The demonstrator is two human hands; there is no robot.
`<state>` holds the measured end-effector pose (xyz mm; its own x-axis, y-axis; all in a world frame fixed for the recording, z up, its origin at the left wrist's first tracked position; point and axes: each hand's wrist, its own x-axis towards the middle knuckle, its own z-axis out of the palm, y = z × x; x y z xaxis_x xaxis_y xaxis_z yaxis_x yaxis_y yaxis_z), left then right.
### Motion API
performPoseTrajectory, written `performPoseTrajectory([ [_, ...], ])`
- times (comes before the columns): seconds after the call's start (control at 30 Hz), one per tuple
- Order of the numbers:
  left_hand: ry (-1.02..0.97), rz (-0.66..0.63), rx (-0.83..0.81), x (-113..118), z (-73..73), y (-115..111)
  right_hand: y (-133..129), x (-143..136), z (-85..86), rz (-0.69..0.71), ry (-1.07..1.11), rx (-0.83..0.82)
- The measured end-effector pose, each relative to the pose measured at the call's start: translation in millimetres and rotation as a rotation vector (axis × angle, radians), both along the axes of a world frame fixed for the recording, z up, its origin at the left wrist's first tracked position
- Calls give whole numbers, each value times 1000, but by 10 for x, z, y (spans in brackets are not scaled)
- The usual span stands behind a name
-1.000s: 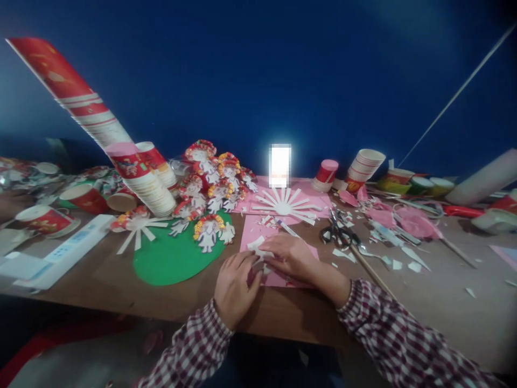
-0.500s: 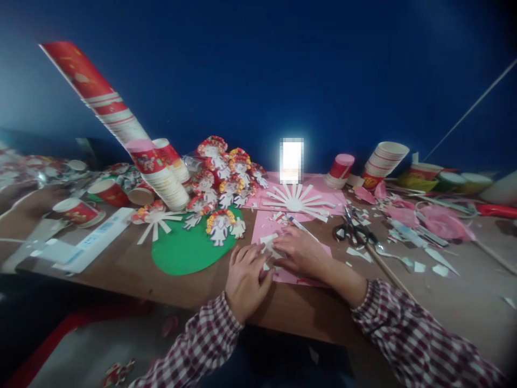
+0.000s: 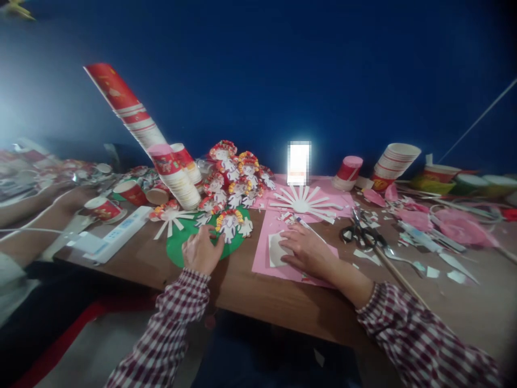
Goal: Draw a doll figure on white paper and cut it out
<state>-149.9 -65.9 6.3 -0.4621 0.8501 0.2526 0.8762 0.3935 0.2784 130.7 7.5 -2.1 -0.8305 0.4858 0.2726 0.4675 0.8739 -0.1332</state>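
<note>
A small white paper piece (image 3: 276,252) lies on the pink sheet (image 3: 264,237). My right hand (image 3: 309,250) rests over its right side with the fingers spread, beside a white pen (image 3: 313,229). At the near edge of the green paper (image 3: 177,245), my left hand (image 3: 203,250) is held with thumb and fingers apart and nothing between them. Just right of its fingertips lies a white doll cutout with a yellow and red rim (image 3: 229,226). A white strip fan (image 3: 302,205) lies behind my right hand.
Scissors (image 3: 363,237), a wooden stick (image 3: 398,272) and paper scraps are at the right. Leaning cup stacks (image 3: 173,172) and a white power strip (image 3: 121,234) stand left. Another person's arms (image 3: 44,215) reach in at the far left. A bright phone-like screen (image 3: 299,163) stands behind.
My left hand has left the white paper and moved left to the green paper. My right hand stays on the pink sheet. The view has shifted slightly left.
</note>
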Motion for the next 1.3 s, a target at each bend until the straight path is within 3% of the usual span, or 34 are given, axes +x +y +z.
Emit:
performPoseTrajectory([
  [0.13,-117,24,-51,-5,-11,69,-2,4,-15,7,-1,-1],
  [0.4,-208,3,3,-120,-150,97,16,5,-50,19,5,-15],
  [0.67,-287,-48,145,-161,-198,72,10,4,-41,26,28,-27],
  [0.83,-358,-94,261,-126,-148,-5,15,-2,-52,42,69,-23],
  [1.0,-459,-204,351,59,-26,-81,8,-26,-39,30,234,-28],
  [1.17,-588,-300,361,391,53,-105,8,-56,-73,-32,434,-108],
  [1.3,-678,-357,320,670,27,-72,0,-70,-67,-126,552,-312],
])
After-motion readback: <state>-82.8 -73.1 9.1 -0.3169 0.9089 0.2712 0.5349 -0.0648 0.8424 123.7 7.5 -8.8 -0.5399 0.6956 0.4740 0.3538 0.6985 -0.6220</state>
